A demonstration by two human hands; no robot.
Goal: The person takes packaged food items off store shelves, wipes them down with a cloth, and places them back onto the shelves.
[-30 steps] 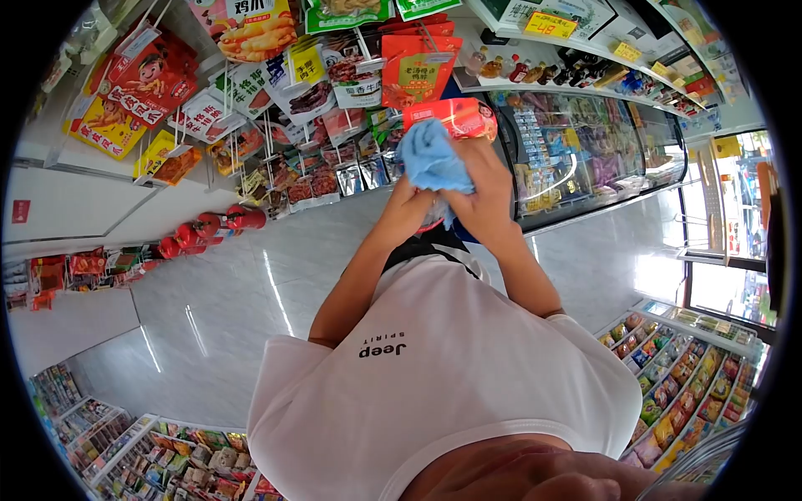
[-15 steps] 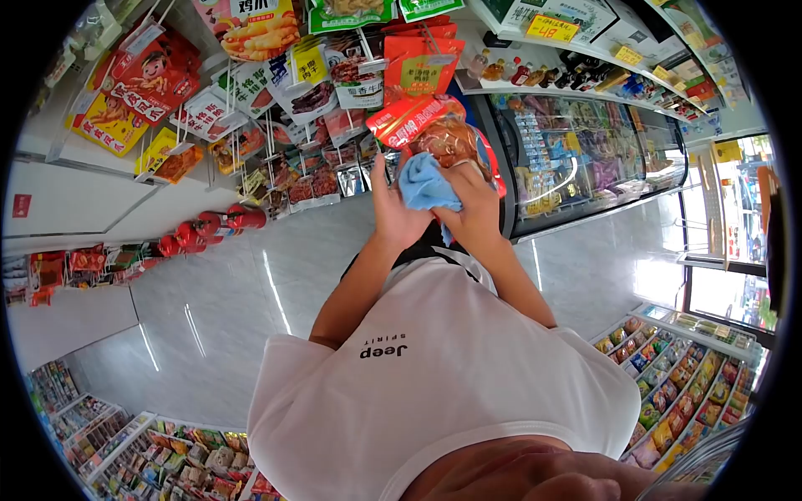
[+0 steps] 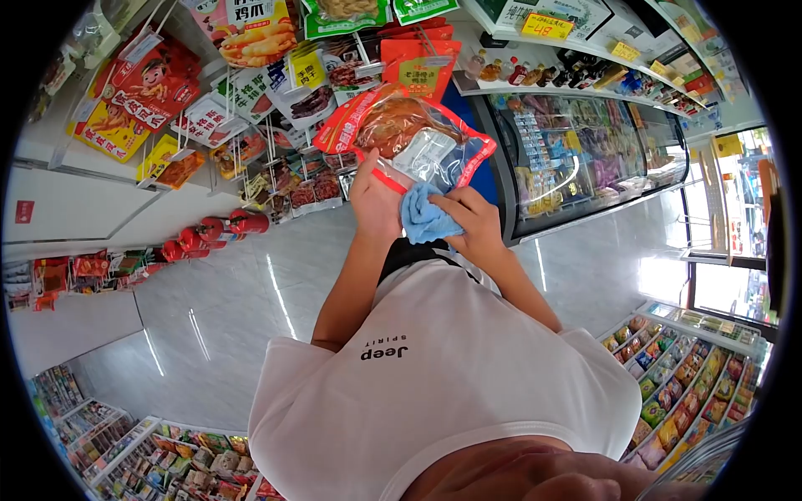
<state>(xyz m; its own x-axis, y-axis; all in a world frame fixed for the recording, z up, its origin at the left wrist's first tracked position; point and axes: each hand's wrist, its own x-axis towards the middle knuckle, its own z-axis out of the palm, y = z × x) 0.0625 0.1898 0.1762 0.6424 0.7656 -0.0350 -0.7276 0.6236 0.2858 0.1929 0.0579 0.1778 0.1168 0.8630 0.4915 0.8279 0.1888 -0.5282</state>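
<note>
The left hand (image 3: 375,200) grips the near edge of a red-bordered food bag (image 3: 397,125), its thumb lying over the border. The right hand (image 3: 478,224) is closed around a bunched light blue cloth (image 3: 428,215), which sits at the bag's near edge, between the two hands. The bag is held out in front of the person's white T-shirt (image 3: 451,351), above the grey floor (image 3: 225,309). Its clear front shows brown food at the far left part and a white label (image 3: 426,154) nearer the right end; light glints off the plastic.

Beyond the bag and to its left, snack packets (image 3: 154,83) in red, yellow, green and white hang on metal hooks. To the right stands a glass-topped display case (image 3: 585,154) full of colourful packs, with a shelf of small bottles (image 3: 518,73) beyond it and a yellow price tag (image 3: 547,27) above. A row of red cylinders (image 3: 210,229) is low on the left. Shelves of small packets (image 3: 681,392) fill the lower right, and more goods (image 3: 188,463) fill the lower left.
</note>
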